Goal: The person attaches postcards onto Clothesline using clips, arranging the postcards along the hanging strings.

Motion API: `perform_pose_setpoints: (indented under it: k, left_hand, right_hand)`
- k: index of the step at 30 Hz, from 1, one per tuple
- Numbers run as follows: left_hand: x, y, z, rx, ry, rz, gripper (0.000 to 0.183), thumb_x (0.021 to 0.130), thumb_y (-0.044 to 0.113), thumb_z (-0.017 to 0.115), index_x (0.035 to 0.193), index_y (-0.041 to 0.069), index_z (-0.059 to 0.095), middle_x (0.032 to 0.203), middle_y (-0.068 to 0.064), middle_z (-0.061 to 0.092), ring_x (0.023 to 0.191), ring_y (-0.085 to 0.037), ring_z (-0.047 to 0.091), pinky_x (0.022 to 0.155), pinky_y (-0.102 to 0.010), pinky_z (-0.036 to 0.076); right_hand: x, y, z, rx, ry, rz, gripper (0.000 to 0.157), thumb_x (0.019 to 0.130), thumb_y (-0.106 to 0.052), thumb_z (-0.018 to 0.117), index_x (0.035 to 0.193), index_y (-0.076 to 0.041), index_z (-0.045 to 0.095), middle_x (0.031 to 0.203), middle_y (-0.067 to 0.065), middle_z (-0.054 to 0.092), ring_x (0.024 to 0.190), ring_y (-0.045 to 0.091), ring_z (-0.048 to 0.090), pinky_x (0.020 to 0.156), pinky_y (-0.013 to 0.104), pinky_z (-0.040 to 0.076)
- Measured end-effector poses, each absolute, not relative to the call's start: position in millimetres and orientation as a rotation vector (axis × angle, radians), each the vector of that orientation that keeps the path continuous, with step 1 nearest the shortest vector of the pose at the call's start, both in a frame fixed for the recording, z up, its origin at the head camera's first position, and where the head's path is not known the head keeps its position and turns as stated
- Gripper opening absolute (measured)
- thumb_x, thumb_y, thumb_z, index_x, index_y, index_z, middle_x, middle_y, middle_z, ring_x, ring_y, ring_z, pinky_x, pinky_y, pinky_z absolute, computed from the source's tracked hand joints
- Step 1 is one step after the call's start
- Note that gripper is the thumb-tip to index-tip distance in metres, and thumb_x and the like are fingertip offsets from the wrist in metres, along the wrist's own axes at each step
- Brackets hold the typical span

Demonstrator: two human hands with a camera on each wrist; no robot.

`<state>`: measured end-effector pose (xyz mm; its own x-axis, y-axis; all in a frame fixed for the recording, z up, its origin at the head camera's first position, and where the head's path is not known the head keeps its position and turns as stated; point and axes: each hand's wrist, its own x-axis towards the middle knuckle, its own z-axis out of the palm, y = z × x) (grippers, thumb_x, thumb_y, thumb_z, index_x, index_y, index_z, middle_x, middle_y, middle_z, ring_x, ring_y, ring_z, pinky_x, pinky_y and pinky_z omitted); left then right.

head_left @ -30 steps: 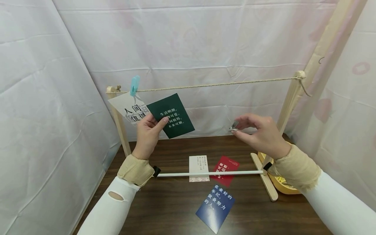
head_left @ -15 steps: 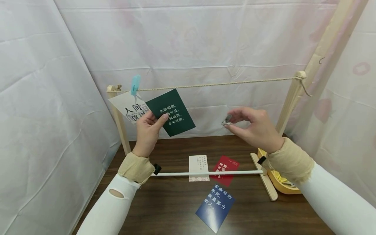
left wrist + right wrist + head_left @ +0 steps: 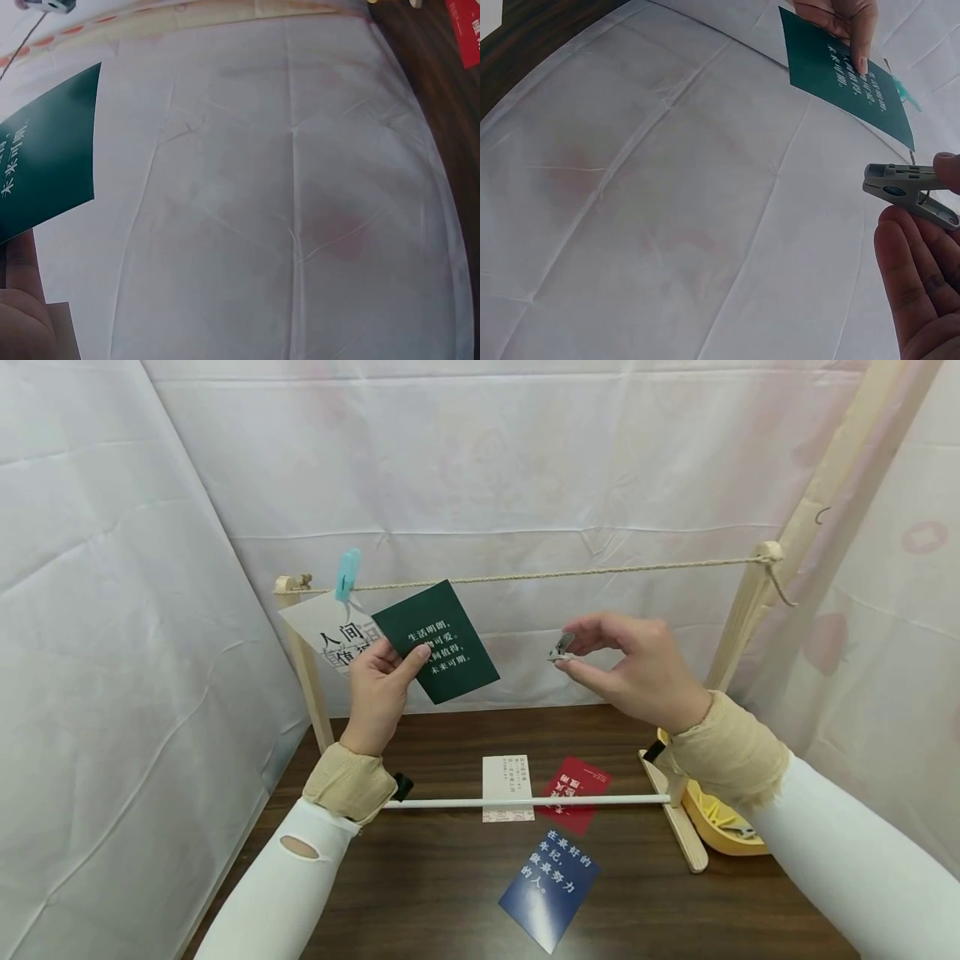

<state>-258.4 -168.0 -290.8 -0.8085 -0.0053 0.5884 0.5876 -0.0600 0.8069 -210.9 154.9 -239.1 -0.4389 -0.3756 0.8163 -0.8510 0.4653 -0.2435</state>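
A dark green card [image 3: 450,627] with white print is pinched by its left side between the thumb and fingers of my left hand [image 3: 375,702]. The card is tilted, its upper corner close to the rope [image 3: 540,577] in the head view. My right hand [image 3: 645,668] pinches a grey clothespin [image 3: 560,647] to the right of the card and below the rope. In the right wrist view the clothespin [image 3: 907,184] lies between thumb and fingers, its nose pointing away from the palm. A white card [image 3: 322,618] hangs at the rope's left end from a light blue clothespin [image 3: 347,575], partly hidden by my left hand.
On the brown table [image 3: 420,877] lie a white card [image 3: 506,777], a red card [image 3: 581,785] and a blue card [image 3: 551,889]. A white crossbar [image 3: 600,801] joins the wooden posts. A yellow container [image 3: 720,835] with clothespins stands by the right post [image 3: 738,618].
My right hand has moved left and up with the grey clothespin, closer to the green card. My left hand has raised the green card slightly toward the rope.
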Motion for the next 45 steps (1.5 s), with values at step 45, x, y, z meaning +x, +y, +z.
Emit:
perform_pose_setpoints:
  k: [45]
  left_hand:
    - [-261,-169,-290,-0.598,-1.787,-1.979,0.030,0.105,0.001,0.069,0.133,-0.007,0.068,0.121,-0.002,0.081,0.106,-0.009,0.080,0.098,-0.030,0.063]
  right_hand:
    - [-219,110,-186,1.152,-1.929,0.970,0.028,0.085,0.009,0.083,0.111,0.010,0.071,0.099,0.016,0.081,0.087,0.027,0.080,0.090,0.015,0.060]
